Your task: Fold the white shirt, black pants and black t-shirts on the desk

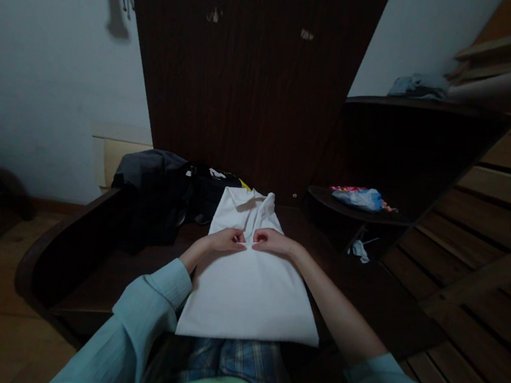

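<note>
A white collared shirt (254,299) lies folded in a long panel on the dark wooden bench, its collar at the far end and its lower edge towards me. My left hand (228,240) pinches the fabric at the bottom of the front opening, fingers closed. Facing it from the other side, my right hand (272,241) pinches the shirt's opposite edge with thumb and forefinger. A small gap separates the two hands. The exact bit of cloth between the fingertips is too small to make out.
Dark clothes and a black bag (154,196) are piled on the bench (95,283) at left. A corner shelf (358,207) on the right carries a blue-and-white plastic bag (359,198). Wooden slats (504,252) rise at far right, and a dark panel (249,102) stands behind.
</note>
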The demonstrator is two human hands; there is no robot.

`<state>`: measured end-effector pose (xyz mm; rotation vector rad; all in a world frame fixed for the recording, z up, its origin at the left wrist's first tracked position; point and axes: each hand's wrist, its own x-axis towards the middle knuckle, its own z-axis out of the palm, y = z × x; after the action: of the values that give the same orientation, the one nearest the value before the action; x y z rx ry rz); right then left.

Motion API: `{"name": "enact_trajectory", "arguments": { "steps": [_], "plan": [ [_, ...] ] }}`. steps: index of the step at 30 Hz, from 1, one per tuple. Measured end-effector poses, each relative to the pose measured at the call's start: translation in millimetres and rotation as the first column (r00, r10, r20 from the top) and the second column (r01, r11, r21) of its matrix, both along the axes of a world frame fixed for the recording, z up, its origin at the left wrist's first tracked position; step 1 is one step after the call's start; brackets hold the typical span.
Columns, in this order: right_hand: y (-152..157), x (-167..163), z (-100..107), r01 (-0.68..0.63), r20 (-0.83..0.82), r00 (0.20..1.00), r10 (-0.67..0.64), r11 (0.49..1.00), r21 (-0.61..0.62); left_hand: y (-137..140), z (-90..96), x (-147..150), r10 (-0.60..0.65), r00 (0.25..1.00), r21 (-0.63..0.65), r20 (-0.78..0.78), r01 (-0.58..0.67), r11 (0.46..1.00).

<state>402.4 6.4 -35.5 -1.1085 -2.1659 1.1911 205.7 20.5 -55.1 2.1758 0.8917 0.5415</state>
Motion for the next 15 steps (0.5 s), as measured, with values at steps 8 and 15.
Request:
{"name": "enact_trajectory", "arguments": {
  "steps": [8, 15],
  "plan": [
    [12, 0, -16, 0.074, -0.035, 0.996, -0.076, 0.996, -0.050, 12, -13.5, 0, 0.040, 0.999, 0.005, 0.012, -0.040, 0.999],
    [7, -5, -22, 0.021, -0.068, 0.997, -0.025, 0.998, -0.063, 8, -15.5, 6, 0.073, 0.997, 0.054, -0.030, -0.071, 0.996]
  ]
}}
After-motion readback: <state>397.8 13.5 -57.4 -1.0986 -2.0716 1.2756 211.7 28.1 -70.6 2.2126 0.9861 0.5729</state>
